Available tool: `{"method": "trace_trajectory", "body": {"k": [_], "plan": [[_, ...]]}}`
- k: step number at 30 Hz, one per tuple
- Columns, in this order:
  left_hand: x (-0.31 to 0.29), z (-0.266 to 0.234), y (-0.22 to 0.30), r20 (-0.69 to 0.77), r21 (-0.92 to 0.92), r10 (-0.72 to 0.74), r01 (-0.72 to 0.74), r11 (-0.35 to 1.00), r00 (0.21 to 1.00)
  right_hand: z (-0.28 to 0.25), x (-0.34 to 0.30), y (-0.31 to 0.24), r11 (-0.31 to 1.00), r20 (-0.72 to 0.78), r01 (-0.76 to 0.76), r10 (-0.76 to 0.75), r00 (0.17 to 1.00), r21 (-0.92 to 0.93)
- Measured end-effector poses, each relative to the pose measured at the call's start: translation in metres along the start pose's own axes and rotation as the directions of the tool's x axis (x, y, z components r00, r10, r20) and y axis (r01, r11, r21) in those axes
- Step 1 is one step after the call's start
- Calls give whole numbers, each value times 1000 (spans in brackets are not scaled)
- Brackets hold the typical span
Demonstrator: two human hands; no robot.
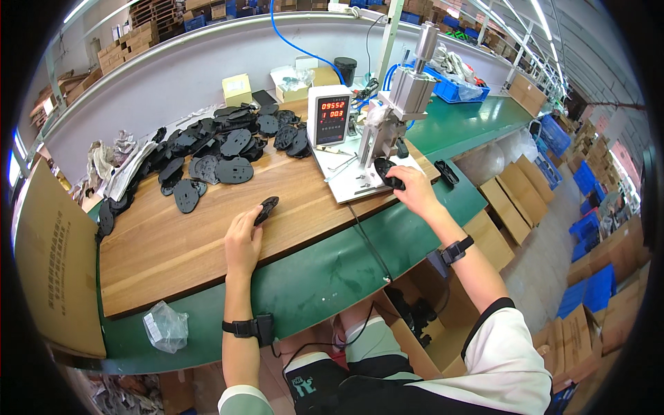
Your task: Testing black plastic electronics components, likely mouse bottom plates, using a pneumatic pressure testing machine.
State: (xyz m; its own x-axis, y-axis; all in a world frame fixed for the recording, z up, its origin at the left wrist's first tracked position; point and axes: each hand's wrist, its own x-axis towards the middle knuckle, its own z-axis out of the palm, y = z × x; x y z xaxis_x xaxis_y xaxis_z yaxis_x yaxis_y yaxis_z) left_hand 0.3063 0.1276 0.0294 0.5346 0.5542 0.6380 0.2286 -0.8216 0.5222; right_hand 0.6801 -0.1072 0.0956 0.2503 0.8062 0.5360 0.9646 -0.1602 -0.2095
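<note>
My left hand (243, 240) is closed around a small black oval plastic part (267, 209), held over the wooden board. At the foot of a bench press (402, 97), my right hand (413, 188) grips another black oval plastic part (385, 169) from its near side. That part is at the press's white base plate (360, 185); whether it rests in a fixture I cannot tell. Flat black oval plates (234, 171) with small holes lie in a large loose pile behind my left hand. A white control box (329, 116) with a lit red display stands left of the press.
Right of the base plate lies one more black part (447, 174). A crumpled clear plastic bag (166, 327) sits at the green table's front left, beside a tall cardboard box (52, 256). Below the table edge, an open carton (432, 325) holds black parts. A dark cable (370, 242) hangs over the edge.
</note>
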Motion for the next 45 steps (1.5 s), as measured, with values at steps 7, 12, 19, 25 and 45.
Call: {"method": "trace_trajectory", "body": {"k": [7,12,19,25,45], "plan": [[-1,2,0,14,-8,8,-8,1000,1000,0,9,8,998,100,11,-17,995,59],[-1,5,-6,-23,13,46,-46,999,999,4,7,6,1000,111,-19,17,994,19],[-2,7,-8,-15,21,-13,13,1000,1000,3,12,3,998,148,-54,56,987,-20],[2,13,-6,-55,24,-31,32,999,998,6,5,7,998,83,-50,48,995,26],[-2,27,27,128,-18,30,-28,999,991,46,-17,9,998,-304,-48,61,951,51]]}}
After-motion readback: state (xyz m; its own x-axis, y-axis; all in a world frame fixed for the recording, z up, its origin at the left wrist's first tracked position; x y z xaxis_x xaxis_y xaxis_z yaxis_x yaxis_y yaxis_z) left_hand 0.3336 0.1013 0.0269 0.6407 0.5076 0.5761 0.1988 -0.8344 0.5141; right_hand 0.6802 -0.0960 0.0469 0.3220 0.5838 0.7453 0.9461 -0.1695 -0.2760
